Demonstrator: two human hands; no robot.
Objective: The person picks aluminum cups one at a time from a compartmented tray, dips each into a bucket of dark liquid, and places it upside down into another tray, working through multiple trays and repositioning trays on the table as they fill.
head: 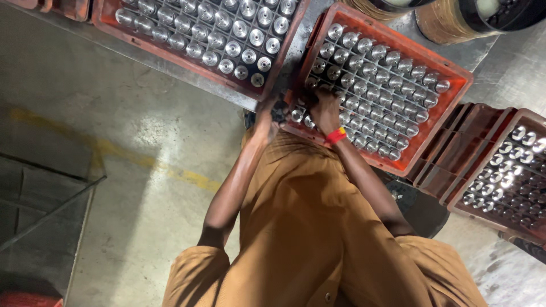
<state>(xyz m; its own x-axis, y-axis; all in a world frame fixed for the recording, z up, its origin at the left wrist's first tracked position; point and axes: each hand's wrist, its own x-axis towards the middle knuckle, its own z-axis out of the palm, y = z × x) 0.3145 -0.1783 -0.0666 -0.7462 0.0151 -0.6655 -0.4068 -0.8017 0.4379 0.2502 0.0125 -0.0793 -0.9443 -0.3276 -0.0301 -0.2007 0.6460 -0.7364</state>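
— Concrete floor (pixel 114 187) with a yellow line, metal surface (pixel 500 68) above it: what sits there?
— Red crates; the middle crate (pixel 455 85) holds rows of shiny metal cylinders (pixel 392 74)

— And the hands?
— The right hand (pixel 325 111) curls onto cylinders at the crate's near corner; the left hand (pixel 266 120) is beside it, grip impossible to tell

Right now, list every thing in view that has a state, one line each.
Middle red crate: tilted, nearly full of shiny metal cylinders, a few near cells empty.
Left red crate: full, cylinders upright in the grid.
Right red crate: partly filled.
Stacked crates: empty.
Left hand: at the middle crate's near corner, grip unclear.
Right hand: down among the cylinders, fingers hidden.
Red-and-yellow wristband: on the right wrist.
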